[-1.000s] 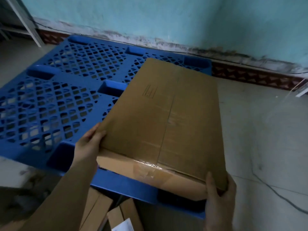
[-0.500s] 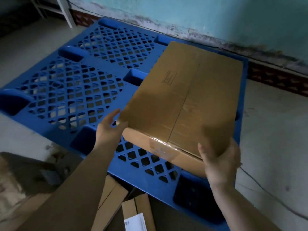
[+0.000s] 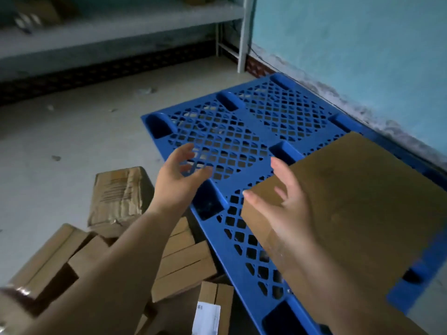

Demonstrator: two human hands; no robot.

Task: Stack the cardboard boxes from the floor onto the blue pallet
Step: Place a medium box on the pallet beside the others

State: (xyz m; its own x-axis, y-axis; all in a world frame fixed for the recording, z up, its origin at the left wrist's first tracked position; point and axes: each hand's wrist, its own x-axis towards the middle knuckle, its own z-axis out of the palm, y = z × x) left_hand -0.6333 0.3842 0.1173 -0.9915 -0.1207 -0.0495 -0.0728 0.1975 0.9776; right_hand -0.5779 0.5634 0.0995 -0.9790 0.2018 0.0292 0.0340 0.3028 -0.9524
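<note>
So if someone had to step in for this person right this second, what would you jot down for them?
Left hand: open, empty, in the air over the near edge of the blue pallet.
Right hand: open, fingers spread, over the near corner of the big cardboard box; it grips nothing.
Done: that one box lies flat on the pallet's right side, next to the wall. The rest of the pallet is bare.
Left: the pile of boxes on the floor to the left of the pallet, including a crumpled one. Take them one at a time and stack them on the pallet.
</note>
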